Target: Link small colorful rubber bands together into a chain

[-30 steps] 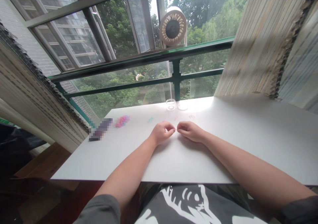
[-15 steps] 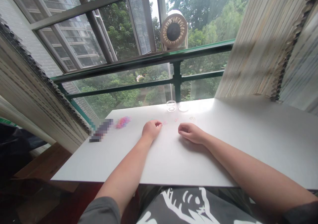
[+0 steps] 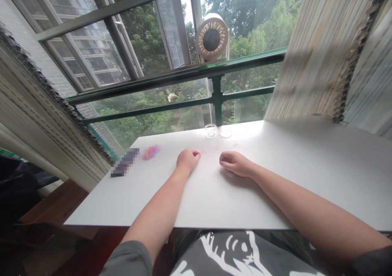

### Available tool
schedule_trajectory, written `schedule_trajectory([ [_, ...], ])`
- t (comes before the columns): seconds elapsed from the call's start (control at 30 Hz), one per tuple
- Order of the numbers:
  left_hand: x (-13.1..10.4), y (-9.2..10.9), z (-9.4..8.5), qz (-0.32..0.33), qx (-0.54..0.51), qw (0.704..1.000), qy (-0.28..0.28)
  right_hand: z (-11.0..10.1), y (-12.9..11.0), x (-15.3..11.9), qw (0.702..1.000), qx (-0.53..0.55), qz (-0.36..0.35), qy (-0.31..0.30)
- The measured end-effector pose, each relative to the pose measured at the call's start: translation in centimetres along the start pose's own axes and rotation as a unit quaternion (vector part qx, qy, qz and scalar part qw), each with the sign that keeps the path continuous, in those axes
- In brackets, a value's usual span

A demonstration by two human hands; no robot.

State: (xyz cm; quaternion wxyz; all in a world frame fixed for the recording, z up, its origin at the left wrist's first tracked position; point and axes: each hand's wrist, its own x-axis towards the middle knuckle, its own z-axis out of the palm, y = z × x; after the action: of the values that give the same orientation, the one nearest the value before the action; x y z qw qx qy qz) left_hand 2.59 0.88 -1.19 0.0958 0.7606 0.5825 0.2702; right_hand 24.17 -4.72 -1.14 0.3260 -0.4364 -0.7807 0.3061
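Observation:
My left hand (image 3: 188, 159) rests on the white table (image 3: 128, 202), its fingers closed near the thumb; anything between them is too small to make out. Just right of its fingertips lie tiny pink pieces (image 3: 203, 151), with another small reddish piece (image 3: 217, 148) farther right. My right hand (image 3: 235, 163) lies on its side across from the left one, its fingers curled in loosely and nothing visible in them. Beyond the hands stand a small clear round container (image 3: 210, 131) and a flat clear disc (image 3: 226, 133), perhaps its lid. A small ring-like clear piece (image 3: 237, 145) lies nearby.
A heap of pink, purple and orange bits (image 3: 151, 152) lies on the table's left, beside a blurred-out dark object (image 3: 125, 162). A round fan (image 3: 212, 38) stands at the window above the green railing (image 3: 217, 98). Curtains (image 3: 306, 59) hang at both sides.
The view has shifted very slightly. Both hands keep nearly the same place and finger shape.

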Motion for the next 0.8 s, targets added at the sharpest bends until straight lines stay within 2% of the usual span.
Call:
schedule_trajectory([
  [0.3,0.0,0.2,-0.1,-0.028,0.002,0.999,-0.023,0.0,-0.1,0.0,1.0,-0.009,-0.001,-0.003],
  [0.47,-0.5,0.3,-0.8,-0.032,0.017,0.998,-0.044,0.0,-0.1,0.0,1.0,-0.017,0.004,-0.001],
  [0.63,-0.8,0.2,-1.5,-0.032,0.029,0.998,-0.041,0.0,-0.1,-0.1,1.0,-0.009,0.012,-0.005],
  [0.8,-0.8,0.4,-1.1,-0.028,0.035,0.998,-0.052,0.0,-0.2,-0.1,1.0,-0.008,0.013,-0.002],
])
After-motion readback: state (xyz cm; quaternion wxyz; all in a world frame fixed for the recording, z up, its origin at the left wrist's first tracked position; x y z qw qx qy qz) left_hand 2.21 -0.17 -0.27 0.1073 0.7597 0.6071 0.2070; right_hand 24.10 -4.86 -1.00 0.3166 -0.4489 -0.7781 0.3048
